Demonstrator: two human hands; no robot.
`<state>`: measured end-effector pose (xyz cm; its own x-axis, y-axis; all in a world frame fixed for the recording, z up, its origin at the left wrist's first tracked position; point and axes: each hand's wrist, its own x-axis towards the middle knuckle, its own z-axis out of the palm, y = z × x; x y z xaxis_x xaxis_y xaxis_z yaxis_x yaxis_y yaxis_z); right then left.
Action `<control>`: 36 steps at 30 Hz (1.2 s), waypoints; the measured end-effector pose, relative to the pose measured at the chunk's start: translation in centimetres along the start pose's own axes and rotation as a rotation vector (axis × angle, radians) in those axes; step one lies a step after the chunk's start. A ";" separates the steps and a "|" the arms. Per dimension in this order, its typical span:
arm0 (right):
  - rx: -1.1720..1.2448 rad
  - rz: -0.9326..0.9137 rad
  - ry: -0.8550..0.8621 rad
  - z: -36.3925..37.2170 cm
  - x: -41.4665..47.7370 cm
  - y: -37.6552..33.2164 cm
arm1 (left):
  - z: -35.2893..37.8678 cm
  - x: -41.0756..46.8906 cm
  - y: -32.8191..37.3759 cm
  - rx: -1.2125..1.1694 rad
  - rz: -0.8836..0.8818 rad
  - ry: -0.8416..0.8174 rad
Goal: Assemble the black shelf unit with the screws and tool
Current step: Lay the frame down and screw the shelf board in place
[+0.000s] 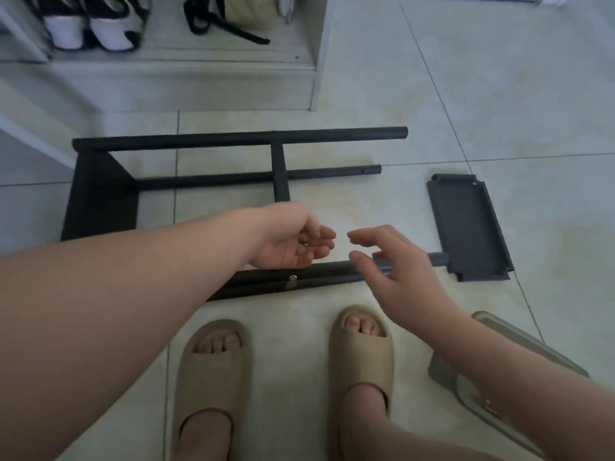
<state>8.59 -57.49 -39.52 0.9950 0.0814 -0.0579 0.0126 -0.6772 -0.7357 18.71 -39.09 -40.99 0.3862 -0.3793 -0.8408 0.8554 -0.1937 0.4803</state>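
Tiled floor (499,94), black tubular shelf frame (233,140) laid flat, left hand (289,239) cupping screws (303,241), right hand (396,264), grip apart

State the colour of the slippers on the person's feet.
Beige, a plain sandy tan with no pattern; the slippers show best in the head view.

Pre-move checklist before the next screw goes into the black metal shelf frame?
1. Left hand holds a small silver screw: ok.
2. Right hand free: ok, open, empty.
3. Seated silver bolt in the near black tube: not ok, head stands proud.
4. Black tray-shaped panel on the tube end: cannot tell if fastened.
5. Tool: not ok, none in view.
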 end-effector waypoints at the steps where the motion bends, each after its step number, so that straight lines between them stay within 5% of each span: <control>1: -0.020 0.019 -0.045 0.8 0.6 0.1 | -1.3 0.1 0.2 -0.009 0.036 0.032; 7: -0.302 -0.103 -0.289 5.4 3.6 0.8 | -8.0 0.5 -0.1 0.038 0.223 0.184; 13: -0.565 -0.301 -0.444 7.8 5.4 2.5 | -8.2 4.0 -5.2 0.219 0.236 0.136; 22: -0.458 -0.321 -0.469 8.3 7.0 4.1 | -8.0 6.2 -5.9 0.557 0.293 0.028; 36: -0.581 -0.444 -0.572 8.6 8.0 3.2 | -8.4 5.7 -6.8 0.517 0.242 0.001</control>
<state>15.74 -52.73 -48.15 0.6885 0.6649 -0.2897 0.5826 -0.7449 -0.3251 17.96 -32.30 -51.13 0.5506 -0.4667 -0.6921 0.4629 -0.5191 0.7185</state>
